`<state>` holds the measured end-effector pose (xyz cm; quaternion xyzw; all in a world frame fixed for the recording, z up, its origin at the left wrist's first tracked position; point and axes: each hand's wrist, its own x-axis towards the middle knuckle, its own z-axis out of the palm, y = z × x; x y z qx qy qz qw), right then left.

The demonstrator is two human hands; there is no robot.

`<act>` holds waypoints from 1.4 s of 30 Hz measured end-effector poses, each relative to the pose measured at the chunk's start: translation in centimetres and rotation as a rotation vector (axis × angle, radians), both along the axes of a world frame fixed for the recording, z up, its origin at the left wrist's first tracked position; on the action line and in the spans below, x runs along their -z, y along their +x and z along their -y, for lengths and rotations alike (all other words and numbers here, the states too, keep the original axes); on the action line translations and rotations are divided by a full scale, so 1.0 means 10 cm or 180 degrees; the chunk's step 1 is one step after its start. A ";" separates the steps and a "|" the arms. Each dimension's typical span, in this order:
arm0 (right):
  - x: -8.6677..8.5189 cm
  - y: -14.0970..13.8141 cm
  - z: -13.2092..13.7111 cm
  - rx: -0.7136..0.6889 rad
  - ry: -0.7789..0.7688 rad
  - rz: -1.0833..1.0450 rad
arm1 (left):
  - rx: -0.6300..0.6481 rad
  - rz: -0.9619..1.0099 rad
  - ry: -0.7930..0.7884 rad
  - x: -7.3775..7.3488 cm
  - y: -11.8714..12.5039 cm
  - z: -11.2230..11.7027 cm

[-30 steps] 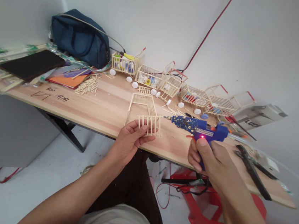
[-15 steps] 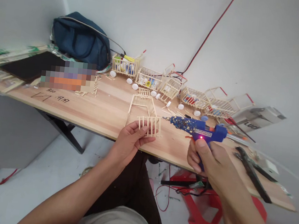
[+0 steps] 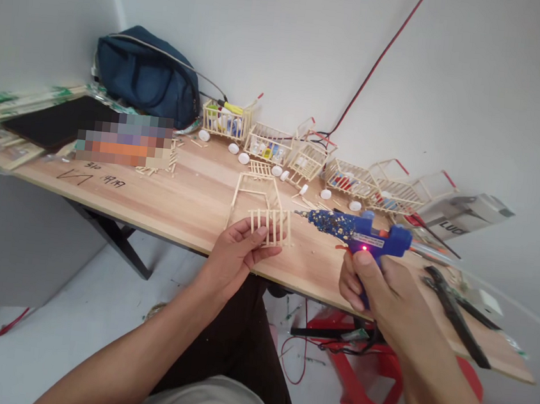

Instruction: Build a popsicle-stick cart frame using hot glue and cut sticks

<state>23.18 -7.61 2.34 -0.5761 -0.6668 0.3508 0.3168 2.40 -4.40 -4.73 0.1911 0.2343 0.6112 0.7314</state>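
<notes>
My left hand (image 3: 246,246) pinches a small slatted panel of thin wooden sticks (image 3: 270,221) over the front part of the table. Wrapped round the handle of a blue hot glue gun (image 3: 361,231) is my right hand (image 3: 370,280). The gun's nozzle points left and ends close to the panel's right side; whether they touch I cannot tell. A red light glows on the gun, and a clear glue stick (image 3: 431,251) sticks out of its back. Just behind the panel lies an open stick frame (image 3: 253,178), partly hidden by the panel and my left hand.
Several small stick carts (image 3: 225,120) with white wheels line the wall side of the wooden table (image 3: 193,194). Black-handled cutters (image 3: 455,318) lie at the right end near a grey box (image 3: 471,217). A blue bag (image 3: 148,73) and a black board (image 3: 61,119) occupy the left.
Almost nothing differs. The glue gun and my right hand have shifted very slightly right, while the panel stays in place in my left hand.
</notes>
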 end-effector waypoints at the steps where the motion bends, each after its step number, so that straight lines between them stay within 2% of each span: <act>1: 0.00 0.00 0.00 -0.0009 -0.0019 0.0009 | -0.0001 -0.0010 -0.0005 0.00 0.00 0.00; 42: -0.08 -0.04 -0.01 0.0014 0.0011 0.0427 | 0.0115 0.0024 -0.0141 -0.03 -0.01 -0.03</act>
